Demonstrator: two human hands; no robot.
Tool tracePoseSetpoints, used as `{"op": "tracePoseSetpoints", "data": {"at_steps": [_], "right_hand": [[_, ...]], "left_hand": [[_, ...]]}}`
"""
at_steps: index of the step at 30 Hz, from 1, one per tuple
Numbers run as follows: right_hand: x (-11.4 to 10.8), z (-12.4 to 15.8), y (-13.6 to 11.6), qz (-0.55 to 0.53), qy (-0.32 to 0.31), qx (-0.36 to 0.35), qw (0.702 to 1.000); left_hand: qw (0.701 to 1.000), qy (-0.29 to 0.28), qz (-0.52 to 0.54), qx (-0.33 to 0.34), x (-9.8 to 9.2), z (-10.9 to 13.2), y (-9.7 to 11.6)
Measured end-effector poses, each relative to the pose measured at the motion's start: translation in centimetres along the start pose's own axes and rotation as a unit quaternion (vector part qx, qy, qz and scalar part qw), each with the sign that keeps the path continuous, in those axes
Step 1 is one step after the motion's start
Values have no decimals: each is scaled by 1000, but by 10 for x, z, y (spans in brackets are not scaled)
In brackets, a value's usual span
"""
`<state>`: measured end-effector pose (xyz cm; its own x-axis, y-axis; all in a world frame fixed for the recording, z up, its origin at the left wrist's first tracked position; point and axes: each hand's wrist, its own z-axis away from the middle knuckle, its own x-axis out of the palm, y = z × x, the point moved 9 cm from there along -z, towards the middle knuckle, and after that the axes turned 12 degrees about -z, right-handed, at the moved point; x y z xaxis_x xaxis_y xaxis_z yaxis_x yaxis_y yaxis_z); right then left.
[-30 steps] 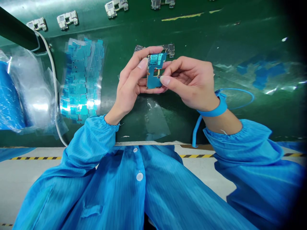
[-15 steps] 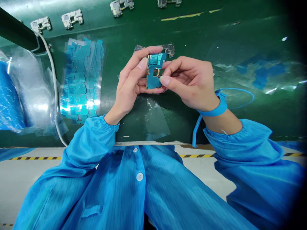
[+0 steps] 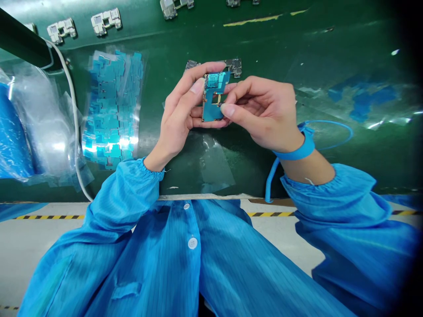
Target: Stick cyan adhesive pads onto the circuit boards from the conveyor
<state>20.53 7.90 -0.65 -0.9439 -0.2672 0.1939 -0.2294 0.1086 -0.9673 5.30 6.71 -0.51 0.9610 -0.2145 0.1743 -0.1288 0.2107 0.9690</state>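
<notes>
My left hand point(image 3: 183, 108) is closed around the left side and ends of a circuit board point(image 3: 211, 103), which is tilted up toward me. Blue film covers most of the board's face, and a small notch opens in its right side. My right hand point(image 3: 261, 110) pinches the board's lower right edge between thumb and forefinger; the fingertips behind it are hidden. Just beyond my hands another circuit board point(image 3: 235, 67), dark grey, lies on the green surface, partly covered by my left fingers.
Sheets of blue die-cut film point(image 3: 112, 110) lie at left, beside a white cable point(image 3: 76, 119) and a clear plastic bag point(image 3: 49, 123). Several boards point(image 3: 106, 21) sit in a row at the back. Blue film pieces point(image 3: 366, 99) lie at right. A coiled blue cord point(image 3: 271, 180) runs from my wrist strap point(image 3: 299, 147).
The boards in the back row have shifted a little to the right and away. Both hands and the held board are almost still.
</notes>
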Motion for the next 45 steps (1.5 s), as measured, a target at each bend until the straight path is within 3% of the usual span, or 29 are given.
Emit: {"op": "tracePoseSetpoints", "data": {"at_steps": [10,16,19,37,45], "right_hand": [[1,2,5,-13,1,44,999],[4,1,-3,-15,-19,-4,1000],[3,1,3,-19,-21,20,999],[2,3,4,-17,-13,26,999],[1,3,3,-2,-18,13,1000]], "left_hand": [[1000,-2,-7,1,0,0,0],[998,-51,9,30,-2,-5,-6],[996,-64,34,46,-3,-5,-4],[998,-47,-41,19,-7,-1,-5],[997,-72,12,39,-3,0,-4]]}}
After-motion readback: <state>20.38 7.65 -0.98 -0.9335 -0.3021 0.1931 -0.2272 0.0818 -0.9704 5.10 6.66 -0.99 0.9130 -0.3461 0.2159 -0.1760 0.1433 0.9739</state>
